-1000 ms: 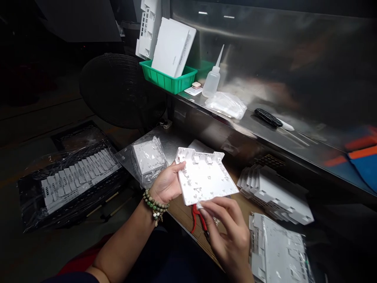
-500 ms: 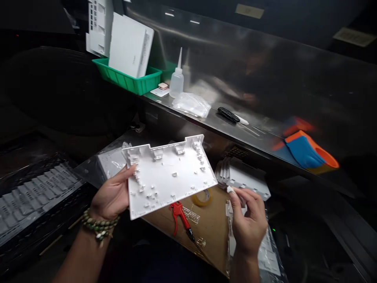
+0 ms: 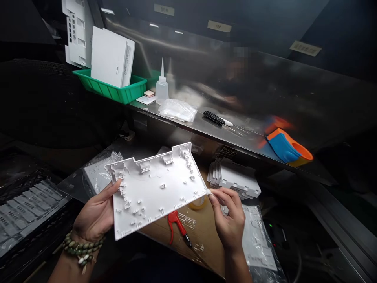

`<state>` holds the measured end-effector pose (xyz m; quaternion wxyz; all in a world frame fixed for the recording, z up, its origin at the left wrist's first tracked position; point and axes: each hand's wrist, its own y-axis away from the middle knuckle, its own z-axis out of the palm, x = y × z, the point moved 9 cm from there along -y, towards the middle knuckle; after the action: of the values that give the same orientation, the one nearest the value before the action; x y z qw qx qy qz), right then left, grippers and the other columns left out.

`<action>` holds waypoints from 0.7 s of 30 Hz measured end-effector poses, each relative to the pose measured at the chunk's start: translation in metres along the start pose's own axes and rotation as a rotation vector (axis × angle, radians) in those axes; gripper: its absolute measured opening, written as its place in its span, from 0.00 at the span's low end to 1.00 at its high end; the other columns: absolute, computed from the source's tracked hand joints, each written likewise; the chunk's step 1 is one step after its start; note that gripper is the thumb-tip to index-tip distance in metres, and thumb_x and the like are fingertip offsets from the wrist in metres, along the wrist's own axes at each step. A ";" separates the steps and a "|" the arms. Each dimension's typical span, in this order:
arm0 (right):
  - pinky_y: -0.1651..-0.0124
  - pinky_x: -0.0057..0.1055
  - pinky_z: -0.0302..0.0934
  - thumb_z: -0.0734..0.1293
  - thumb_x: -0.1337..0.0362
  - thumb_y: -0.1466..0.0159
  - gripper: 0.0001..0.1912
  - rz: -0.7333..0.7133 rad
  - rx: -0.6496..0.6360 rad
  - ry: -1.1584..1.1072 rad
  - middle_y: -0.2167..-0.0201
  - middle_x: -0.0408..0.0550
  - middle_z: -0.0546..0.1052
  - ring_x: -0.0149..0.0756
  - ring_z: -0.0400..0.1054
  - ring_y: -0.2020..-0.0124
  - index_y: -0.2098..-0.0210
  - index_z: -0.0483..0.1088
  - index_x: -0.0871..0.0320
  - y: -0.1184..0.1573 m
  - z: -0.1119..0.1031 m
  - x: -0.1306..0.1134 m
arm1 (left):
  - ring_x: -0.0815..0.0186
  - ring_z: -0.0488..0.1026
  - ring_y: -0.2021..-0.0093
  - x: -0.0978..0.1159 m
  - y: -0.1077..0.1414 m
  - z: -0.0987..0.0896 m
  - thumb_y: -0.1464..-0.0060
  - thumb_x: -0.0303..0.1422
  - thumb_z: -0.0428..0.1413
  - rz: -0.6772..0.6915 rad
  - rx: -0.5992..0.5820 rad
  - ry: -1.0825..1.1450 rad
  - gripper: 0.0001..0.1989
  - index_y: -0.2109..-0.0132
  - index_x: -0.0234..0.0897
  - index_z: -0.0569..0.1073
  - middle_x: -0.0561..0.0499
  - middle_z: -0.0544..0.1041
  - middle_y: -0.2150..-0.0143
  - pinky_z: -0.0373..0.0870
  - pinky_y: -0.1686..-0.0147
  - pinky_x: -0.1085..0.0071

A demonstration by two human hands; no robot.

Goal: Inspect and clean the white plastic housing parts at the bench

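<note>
Above a dim cardboard-topped bench (image 3: 212,232), the left hand (image 3: 96,214) grips the white plastic cover (image 3: 156,188) by its left edge, ribbed inside up, while the right hand (image 3: 228,220) pinches its right corner, apparently mid-inspection, nothing fitted yet.

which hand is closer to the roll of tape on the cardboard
Right. The right hand pinches the white panel corner just beside the tape roll; the left hand holds the panel's far edge.

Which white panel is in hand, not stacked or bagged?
The flat panel with its clip side up, held by the left hand and pinched at its right corner by the right hand.
</note>
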<state>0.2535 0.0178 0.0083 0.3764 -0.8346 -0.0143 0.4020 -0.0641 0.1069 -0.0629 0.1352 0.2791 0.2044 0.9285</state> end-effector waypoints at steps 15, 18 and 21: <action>0.55 0.33 0.70 0.70 0.64 0.32 0.06 -0.022 0.204 -0.086 0.58 0.47 0.75 0.36 0.71 0.55 0.57 0.79 0.53 -0.058 -0.007 -0.010 | 0.58 0.75 0.40 -0.018 0.020 0.017 0.28 0.29 0.41 -0.324 -0.706 0.153 0.24 0.41 0.55 0.77 0.57 0.81 0.43 0.66 0.35 0.57; 0.52 0.34 0.69 0.69 0.64 0.32 0.06 -0.016 0.173 -0.137 0.58 0.47 0.75 0.36 0.72 0.54 0.57 0.79 0.53 -0.066 0.013 -0.018 | 0.58 0.80 0.46 -0.023 0.012 -0.002 0.32 0.28 0.51 -0.274 -0.520 0.062 0.21 0.42 0.60 0.77 0.60 0.84 0.48 0.74 0.42 0.60; 0.51 0.35 0.68 0.69 0.63 0.31 0.06 0.012 0.167 -0.148 0.59 0.47 0.75 0.36 0.71 0.55 0.58 0.80 0.54 -0.065 0.023 -0.014 | 0.57 0.81 0.48 -0.027 0.006 -0.021 0.37 0.26 0.56 -0.230 -0.350 -0.013 0.27 0.37 0.63 0.72 0.60 0.84 0.50 0.77 0.45 0.58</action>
<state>0.2465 0.0746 0.0500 0.4399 -0.7684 -0.0035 0.4648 -0.0552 0.0856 -0.0882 0.2877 0.2321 0.0697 0.9265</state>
